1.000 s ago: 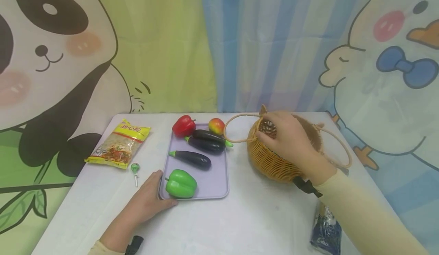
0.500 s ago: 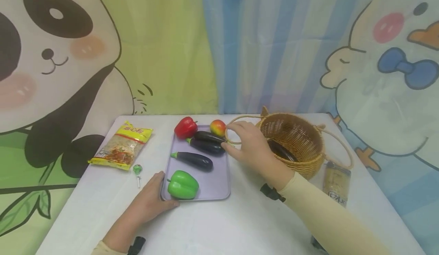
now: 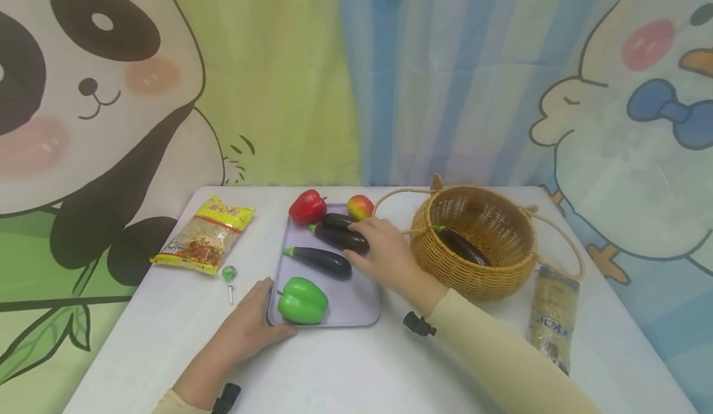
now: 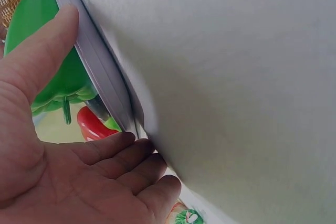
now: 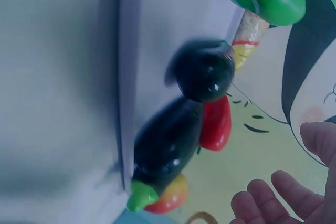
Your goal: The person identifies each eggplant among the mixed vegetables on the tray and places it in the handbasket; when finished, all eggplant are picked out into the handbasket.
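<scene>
A lilac tray holds a green bell pepper, a front eggplant, two eggplants lying side by side behind it and a red bell pepper. At its front left corner rests my left hand, thumb along the front rim and straight fingers by the side, seen also in the left wrist view. My right hand reaches over the tray's right edge, fingers parted beside the back eggplants; the right wrist view shows it holding nothing. Another eggplant lies inside the wicker basket.
A red-yellow fruit sits at the tray's back right corner. The basket's looped handle reaches towards it. On the left lie a yellow food packet and a green lollipop. A clear-and-tan packet lies right of the basket.
My right hand has drawn back from the basket's mouth and moved left to the eggplants on the tray. The basket's eggplant has come into sight. My left hand stays at the tray corner.
</scene>
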`<state>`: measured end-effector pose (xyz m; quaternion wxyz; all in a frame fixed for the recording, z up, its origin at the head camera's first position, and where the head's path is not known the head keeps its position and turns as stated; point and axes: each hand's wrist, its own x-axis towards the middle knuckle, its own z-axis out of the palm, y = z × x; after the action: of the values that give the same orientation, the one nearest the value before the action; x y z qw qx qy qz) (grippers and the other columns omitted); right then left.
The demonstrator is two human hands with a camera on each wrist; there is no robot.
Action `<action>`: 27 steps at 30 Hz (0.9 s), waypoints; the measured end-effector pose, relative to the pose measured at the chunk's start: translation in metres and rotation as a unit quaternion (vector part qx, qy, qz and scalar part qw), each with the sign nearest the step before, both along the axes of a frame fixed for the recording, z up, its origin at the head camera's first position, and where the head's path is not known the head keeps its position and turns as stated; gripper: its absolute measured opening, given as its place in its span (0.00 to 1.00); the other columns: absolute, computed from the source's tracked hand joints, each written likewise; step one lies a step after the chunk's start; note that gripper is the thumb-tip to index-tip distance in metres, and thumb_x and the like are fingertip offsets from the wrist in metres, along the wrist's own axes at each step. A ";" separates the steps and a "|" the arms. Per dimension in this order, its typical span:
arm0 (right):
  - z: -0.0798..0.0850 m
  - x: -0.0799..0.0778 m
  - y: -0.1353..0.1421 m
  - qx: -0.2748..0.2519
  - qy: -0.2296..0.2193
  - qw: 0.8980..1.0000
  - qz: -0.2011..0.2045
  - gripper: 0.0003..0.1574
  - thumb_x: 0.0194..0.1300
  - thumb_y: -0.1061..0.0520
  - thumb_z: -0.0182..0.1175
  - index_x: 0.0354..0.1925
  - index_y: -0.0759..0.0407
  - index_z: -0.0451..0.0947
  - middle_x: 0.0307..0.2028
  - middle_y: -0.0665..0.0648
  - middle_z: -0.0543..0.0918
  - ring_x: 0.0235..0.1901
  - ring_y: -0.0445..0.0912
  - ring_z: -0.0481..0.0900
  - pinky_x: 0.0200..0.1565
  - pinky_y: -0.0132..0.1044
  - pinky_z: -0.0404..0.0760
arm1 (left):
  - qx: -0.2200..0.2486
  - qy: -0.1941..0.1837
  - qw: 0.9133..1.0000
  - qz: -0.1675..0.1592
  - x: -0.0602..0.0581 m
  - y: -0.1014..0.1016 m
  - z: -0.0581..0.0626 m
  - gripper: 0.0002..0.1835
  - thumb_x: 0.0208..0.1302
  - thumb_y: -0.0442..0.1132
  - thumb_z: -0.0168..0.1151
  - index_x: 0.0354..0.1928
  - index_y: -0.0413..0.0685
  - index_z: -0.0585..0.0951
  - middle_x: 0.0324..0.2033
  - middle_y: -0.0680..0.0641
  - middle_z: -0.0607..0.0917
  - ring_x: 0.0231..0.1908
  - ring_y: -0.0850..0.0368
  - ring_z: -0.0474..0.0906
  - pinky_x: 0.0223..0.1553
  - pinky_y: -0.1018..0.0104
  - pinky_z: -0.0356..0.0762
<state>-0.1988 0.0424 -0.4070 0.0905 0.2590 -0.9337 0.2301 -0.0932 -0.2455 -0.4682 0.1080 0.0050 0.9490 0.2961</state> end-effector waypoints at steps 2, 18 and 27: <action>-0.005 0.000 -0.003 0.008 -0.015 1.000 -0.002 0.33 0.66 0.39 0.70 0.64 0.50 0.80 0.61 0.53 0.83 0.61 0.51 0.81 0.66 0.50 0.82 | -0.002 -0.001 1.000 -0.001 0.000 0.000 -0.001 0.67 0.48 0.57 0.83 0.80 0.30 0.54 0.77 0.25 0.60 0.77 0.26 0.59 0.77 0.32 0.60; -0.037 -0.001 -0.025 0.064 -0.048 0.997 0.008 0.36 0.66 0.37 0.69 0.65 0.52 0.79 0.58 0.54 0.84 0.60 0.51 0.80 0.68 0.49 0.79 | -0.007 -0.006 1.000 -0.001 0.001 0.000 0.000 0.67 0.50 0.58 0.82 0.79 0.28 0.53 0.78 0.25 0.59 0.77 0.26 0.58 0.77 0.32 0.59; -0.044 -0.001 -0.029 0.081 -0.051 0.995 0.001 0.37 0.65 0.37 0.70 0.65 0.54 0.80 0.57 0.55 0.85 0.60 0.51 0.80 0.68 0.48 0.79 | -0.013 -0.023 1.000 0.010 -0.001 0.001 0.000 0.67 0.50 0.57 0.82 0.81 0.31 0.52 0.79 0.27 0.58 0.78 0.27 0.57 0.77 0.31 0.60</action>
<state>-0.1994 0.0132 -0.4510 0.0212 0.2541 -0.9525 0.1664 -0.0941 -0.2442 -0.4684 0.1272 -0.0132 0.9500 0.2847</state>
